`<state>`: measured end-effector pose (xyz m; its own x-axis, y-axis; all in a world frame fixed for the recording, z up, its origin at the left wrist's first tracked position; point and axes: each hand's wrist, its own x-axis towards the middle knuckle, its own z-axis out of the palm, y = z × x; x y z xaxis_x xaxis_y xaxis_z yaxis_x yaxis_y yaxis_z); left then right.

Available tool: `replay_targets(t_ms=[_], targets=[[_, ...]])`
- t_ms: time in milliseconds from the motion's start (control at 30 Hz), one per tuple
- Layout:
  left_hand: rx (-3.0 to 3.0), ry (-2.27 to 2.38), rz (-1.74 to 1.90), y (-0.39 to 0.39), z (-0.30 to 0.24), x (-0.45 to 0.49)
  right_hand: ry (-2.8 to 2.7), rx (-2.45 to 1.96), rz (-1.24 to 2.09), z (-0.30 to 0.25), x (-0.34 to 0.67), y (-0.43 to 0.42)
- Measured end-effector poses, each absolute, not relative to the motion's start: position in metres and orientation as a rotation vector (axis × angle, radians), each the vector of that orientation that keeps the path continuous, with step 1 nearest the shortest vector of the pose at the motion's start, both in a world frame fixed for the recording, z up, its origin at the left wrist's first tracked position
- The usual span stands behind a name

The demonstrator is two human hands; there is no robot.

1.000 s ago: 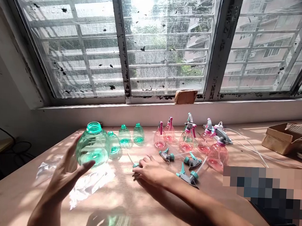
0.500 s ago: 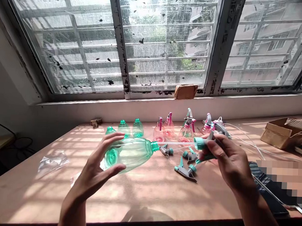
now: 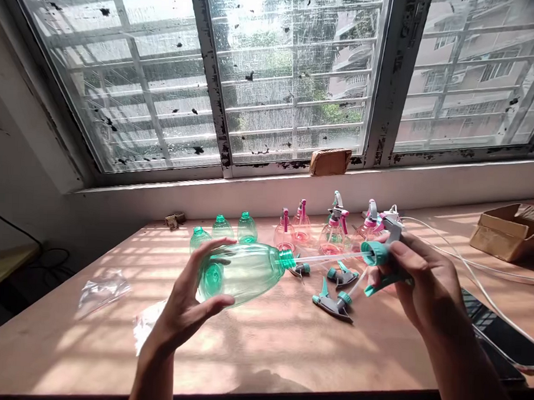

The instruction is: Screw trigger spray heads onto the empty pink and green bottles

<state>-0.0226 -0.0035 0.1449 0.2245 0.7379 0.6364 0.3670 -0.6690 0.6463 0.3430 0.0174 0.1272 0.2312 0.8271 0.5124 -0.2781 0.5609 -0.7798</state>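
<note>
A translucent green bottle lies on its side in the air, its threaded neck pointing right. My left hand is wrapped around its base end, thumb below and fingers above. Held in my right hand is a grey and teal trigger spray head, its teal screw collar facing the bottle. From that collar a thin clear tube runs to the bottle's mouth; whether its tip is inside is hard to tell. Below lie several loose spray heads on the table.
Open green bottles stand at the back left. Pink bottles with spray heads stand behind my hands. Crumpled clear plastic lies left. A cardboard box, white cables and a dark device are at right.
Both hands have shifted slightly right. The spray head has turned, so the collar's opening shows more, and the tube slants down toward the bottle's neck. The view has moved a little.
</note>
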Motion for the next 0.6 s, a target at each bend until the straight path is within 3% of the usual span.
replay_targets(t_ms=[333, 600], targets=[[2.121, 0.91, 1.4, -0.011, 0.139, 0.02, -1.412, -0.612, 0.901, 0.116, 0.31, 0.005], [2.019, 0.902, 1.521, -0.02, 0.147, 0.018, -1.689, -0.59, 0.433, 0.111, 0.324, 0.002]])
